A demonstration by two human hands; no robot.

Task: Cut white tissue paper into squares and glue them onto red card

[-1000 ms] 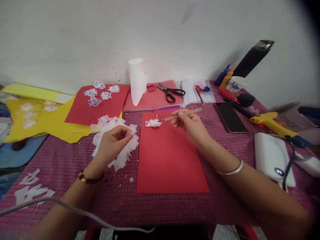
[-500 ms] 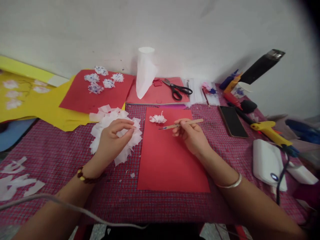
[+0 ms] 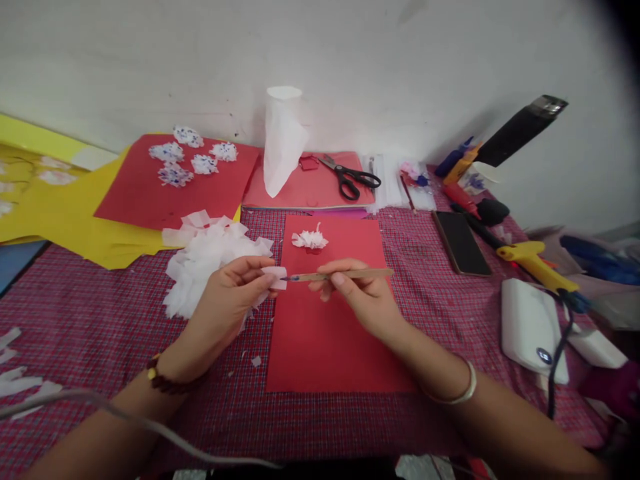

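Observation:
Between thumb and fingertips, my left hand [image 3: 227, 297] pinches a small white paper square [image 3: 277, 277]. My right hand [image 3: 357, 293] grips a thin wooden stick [image 3: 367, 273] like a pen, its dark-stained tip lying against the square. Both hands are above the near part of a red sheet [image 3: 337, 340]. A white crumpled-paper flower [image 3: 310, 239] sits near that sheet's far edge. Left of it, a heap of white paper squares [image 3: 200, 260] spreads on the checked cloth, partly behind my left hand.
Several blue-speckled paper flowers [image 3: 175, 175] lie on another red sheet [image 3: 135, 200] at the back left. Scissors [image 3: 353, 180] and a white paper roll [image 3: 283, 140] are at the back. To the right are a phone [image 3: 461, 243], a yellow glue gun [image 3: 537, 263] and a white power bank [image 3: 533, 327].
My left hand has picked up a white paper square from the heap and moved right. My right hand has drawn the stick away from the white flower, down and left to the square.

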